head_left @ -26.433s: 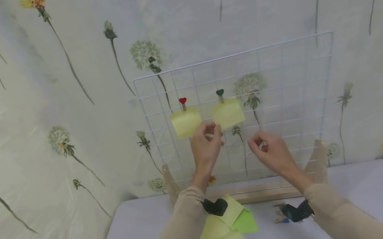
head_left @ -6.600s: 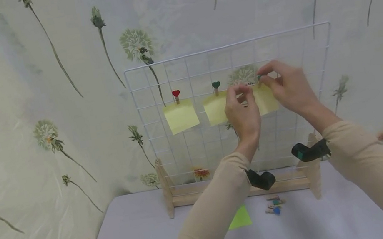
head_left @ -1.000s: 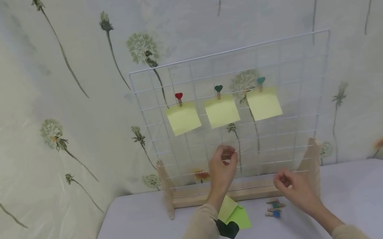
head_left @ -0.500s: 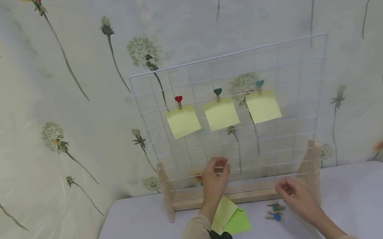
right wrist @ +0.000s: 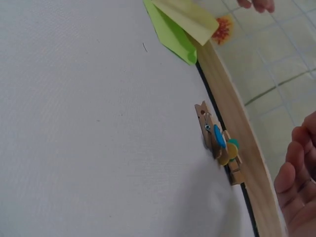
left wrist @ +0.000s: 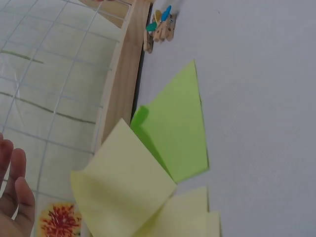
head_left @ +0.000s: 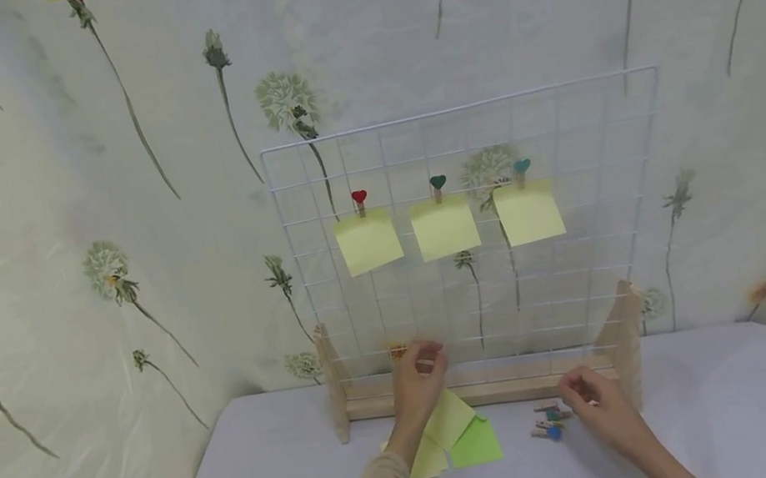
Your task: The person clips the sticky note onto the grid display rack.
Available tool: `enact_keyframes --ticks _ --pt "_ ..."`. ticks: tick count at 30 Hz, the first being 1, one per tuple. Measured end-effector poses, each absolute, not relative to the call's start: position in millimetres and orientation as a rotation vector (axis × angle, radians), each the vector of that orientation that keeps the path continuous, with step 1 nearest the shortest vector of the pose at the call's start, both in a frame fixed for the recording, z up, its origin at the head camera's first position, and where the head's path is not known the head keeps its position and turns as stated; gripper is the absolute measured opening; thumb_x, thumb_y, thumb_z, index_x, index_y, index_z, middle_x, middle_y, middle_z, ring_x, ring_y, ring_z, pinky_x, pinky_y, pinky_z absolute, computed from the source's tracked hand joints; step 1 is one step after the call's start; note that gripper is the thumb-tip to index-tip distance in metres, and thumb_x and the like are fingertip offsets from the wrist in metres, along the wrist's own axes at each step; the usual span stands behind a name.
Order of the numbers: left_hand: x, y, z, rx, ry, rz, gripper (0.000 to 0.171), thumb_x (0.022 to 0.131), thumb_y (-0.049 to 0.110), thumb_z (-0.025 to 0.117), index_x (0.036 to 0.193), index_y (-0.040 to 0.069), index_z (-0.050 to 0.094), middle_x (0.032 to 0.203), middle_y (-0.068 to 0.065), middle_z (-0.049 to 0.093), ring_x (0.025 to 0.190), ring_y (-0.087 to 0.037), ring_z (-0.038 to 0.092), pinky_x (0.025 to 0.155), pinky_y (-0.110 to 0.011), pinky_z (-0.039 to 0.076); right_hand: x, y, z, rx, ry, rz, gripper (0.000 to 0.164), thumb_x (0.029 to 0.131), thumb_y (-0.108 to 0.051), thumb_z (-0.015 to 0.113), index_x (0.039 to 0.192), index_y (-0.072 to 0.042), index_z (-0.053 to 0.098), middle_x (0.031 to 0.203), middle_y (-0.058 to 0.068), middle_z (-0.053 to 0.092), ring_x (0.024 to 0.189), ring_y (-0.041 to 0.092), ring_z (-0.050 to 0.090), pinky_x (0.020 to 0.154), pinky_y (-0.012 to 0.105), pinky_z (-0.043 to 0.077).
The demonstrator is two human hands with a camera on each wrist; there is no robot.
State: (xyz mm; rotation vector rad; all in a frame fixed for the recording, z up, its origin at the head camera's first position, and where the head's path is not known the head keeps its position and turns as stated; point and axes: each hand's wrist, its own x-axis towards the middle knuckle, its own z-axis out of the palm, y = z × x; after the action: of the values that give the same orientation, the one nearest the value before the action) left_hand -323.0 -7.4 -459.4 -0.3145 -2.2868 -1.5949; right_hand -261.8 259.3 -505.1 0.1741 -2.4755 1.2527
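A: Are we holding anything?

B: Nothing that we can see. Our left grip (head_left: 420, 381) hangs loosely curled before the grid (head_left: 458, 109), thumb and forefinger slightly apart; our right grip (head_left: 595, 398) is much the same, over the tabletop (head_left: 278, 476).

A: What lies nearest each?

B: Loose notes (head_left: 451, 420) at five o'clock from the left grip, loose pegs (right wrist: 219, 137) near nine from the right. We'd guess the split gives each side its own supply.

A: And that green note (left wrist: 175, 133)?

B: It's partly covered by a yellow one, one corner bent up near the wooden bar (head_left: 503, 392).

A: Where are our hung notes (head_left: 445, 229)?

B: Three in a row, between twelve and two o'clock from the left grip. Heart-topped pegs (head_left: 438, 182) clip their upper edges to the wire, so the lower edges probably swing free.

A: What keeps the grid up?

B: Wooden feet (head_left: 333, 387), we think, joined by the bar.
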Motion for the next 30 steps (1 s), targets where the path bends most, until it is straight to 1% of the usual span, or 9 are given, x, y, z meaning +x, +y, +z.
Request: enact_keyframes --ticks 3,7,10,14,17,22,24,26,30 --pt "-322.2 -12.7 -467.7 -0.304 -2.281 -1.591 0.014 0.087 0.012 0.065 0.101 0.012 0.066 0.095 -0.003 0.069 0.078 -0.012 0.062 0.07 -0.022 0.05 -258.5 263.0 -510.9 0.132 -2.494 1.309 0.012 0.093 -0.016 0.058 0.097 -0.004 0.061 0.086 0.008 0.066 0.071 0.004 0.059 0.062 0.019 0.047" --pt "-319.7 -18.9 -476.3 -0.299 -2.27 -1.582 0.015 0.086 0.012 0.066 0.101 0.01 0.067 0.097 -0.005 0.069 0.078 -0.015 0.063 0.069 -0.022 0.051 -254.0 267.1 -518.4 0.013 -2.568 1.35 0.02 0.096 -0.023 0.055 0.102 -0.005 0.06 0.09 0.007 0.065 0.072 0.005 0.058 0.062 0.02 0.047" --pt "-317.1 -23.7 -484.5 -0.269 -2.264 -1.603 0.016 0.086 0.011 0.066 0.101 0.008 0.067 0.096 -0.006 0.069 0.077 -0.016 0.063 0.069 -0.021 0.05 -250.5 270.4 -523.9 -0.047 -2.601 1.381 0.027 0.097 -0.03 0.052 0.107 -0.006 0.058 0.097 0.008 0.065 0.077 0.003 0.058 0.064 0.019 0.049" --pt "-313.5 -30.5 -499.0 -0.22 -2.264 -1.633 0.015 0.087 0.013 0.067 0.101 0.009 0.067 0.094 -0.006 0.067 0.079 -0.015 0.062 0.072 -0.021 0.05 -246.4 274.0 -530.4 -0.11 -2.58 1.463 0.031 0.098 -0.031 0.051 0.11 -0.004 0.057 0.103 0.011 0.064 0.08 0.0 0.057 0.067 0.019 0.05" --pt "-311.6 -35.1 -510.4 -0.197 -2.275 -1.625 0.014 0.087 0.015 0.067 0.101 0.011 0.067 0.095 -0.004 0.067 0.081 -0.013 0.062 0.074 -0.02 0.05 -244.4 274.6 -533.8 -0.179 -2.562 1.533 0.031 0.097 -0.03 0.051 0.111 -0.002 0.057 0.104 0.01 0.064 0.08 -0.002 0.056 0.068 0.018 0.05" --pt "-310.4 -41.4 -521.7 -0.204 -2.284 -1.601 0.017 0.086 0.012 0.068 0.102 0.015 0.068 0.097 -0.001 0.068 0.081 -0.01 0.062 0.074 -0.02 0.05 -243.6 272.9 -536.8 -0.246 -2.522 1.546 0.036 0.097 -0.035 0.051 0.112 -0.003 0.056 0.104 0.01 0.064 0.08 -0.001 0.057 0.067 0.019 0.05" --pt "-310.9 -43.5 -524.5 -0.229 -2.27 -1.603 0.017 0.086 0.012 0.067 0.103 0.015 0.068 0.098 -0.002 0.069 0.081 -0.01 0.063 0.073 -0.02 0.051 -244.3 272.1 -538.2 -0.251 -2.478 1.537 0.036 0.096 -0.036 0.051 0.112 -0.004 0.056 0.101 0.01 0.064 0.077 0.0 0.057 0.065 0.02 0.05" --pt "-310.9 -45.5 -526.7 -0.247 -2.259 -1.621 0.018 0.086 0.011 0.067 0.103 0.014 0.068 0.099 -0.004 0.07 0.08 -0.01 0.064 0.072 -0.019 0.051 -244.8 271.7 -539.4 -0.266 -2.442 1.542 0.037 0.096 -0.038 0.052 0.113 -0.005 0.056 0.099 0.006 0.064 0.078 0.0 0.057 0.066 0.02 0.05" --pt "-310.0 -46.5 -528.9 -0.256 -2.262 -1.647 0.018 0.086 0.009 0.066 0.104 0.012 0.068 0.1 -0.007 0.07 0.08 -0.012 0.064 0.072 -0.018 0.051 -245.8 274.8 -539.6 -0.293 -2.433 1.593 0.043 0.095 -0.045 0.05 0.117 -0.008 0.055 0.104 0.004 0.064 0.082 -0.002 0.058 0.07 0.018 0.05"
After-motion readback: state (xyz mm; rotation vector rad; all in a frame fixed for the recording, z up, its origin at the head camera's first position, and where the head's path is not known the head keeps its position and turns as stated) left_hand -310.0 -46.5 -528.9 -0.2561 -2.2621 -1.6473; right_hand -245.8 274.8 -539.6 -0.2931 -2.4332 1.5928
